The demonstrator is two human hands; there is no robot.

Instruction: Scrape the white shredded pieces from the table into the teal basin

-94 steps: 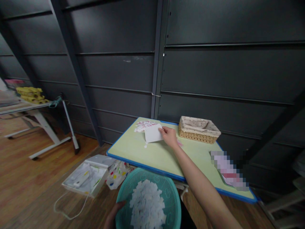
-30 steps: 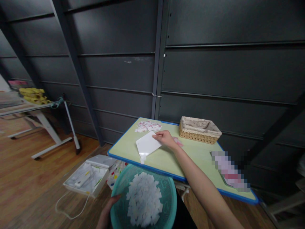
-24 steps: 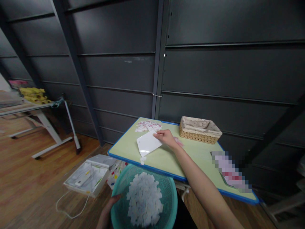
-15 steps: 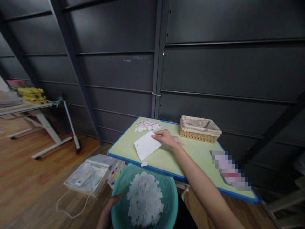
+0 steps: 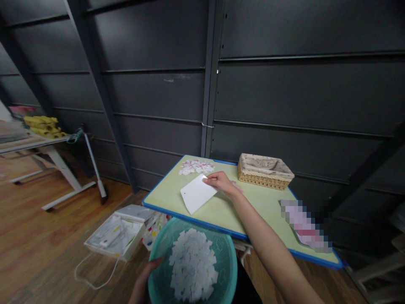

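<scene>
My right hand (image 5: 221,183) pinches a flat white card (image 5: 198,195) by its upper right corner; the card has a small dark hole near its left corner. It is held tilted at the green tabletop (image 5: 262,215), its lower edge near the blue rim. My left hand (image 5: 143,278) grips the left side of a teal plastic basket (image 5: 233,270), thumb over the rim and the other fingers hidden. Inside the basket lies a heap of torn white paper pieces (image 5: 193,266). A second pile of white and pinkish paper pieces (image 5: 196,166) rests at the table's far left.
A lined wicker basket (image 5: 264,179) stands at the table's back right, with a blurred-out flat item (image 5: 305,228) nearer the right edge. Pinkish scraps (image 5: 237,185) show behind my right wrist. An open white box (image 5: 115,236) with a cord sits on the floor at left.
The card has shifted slightly right and towards me with my right hand. A white scrap at the table's front edge above the teal basket is no longer there. My left hand keeps its hold.
</scene>
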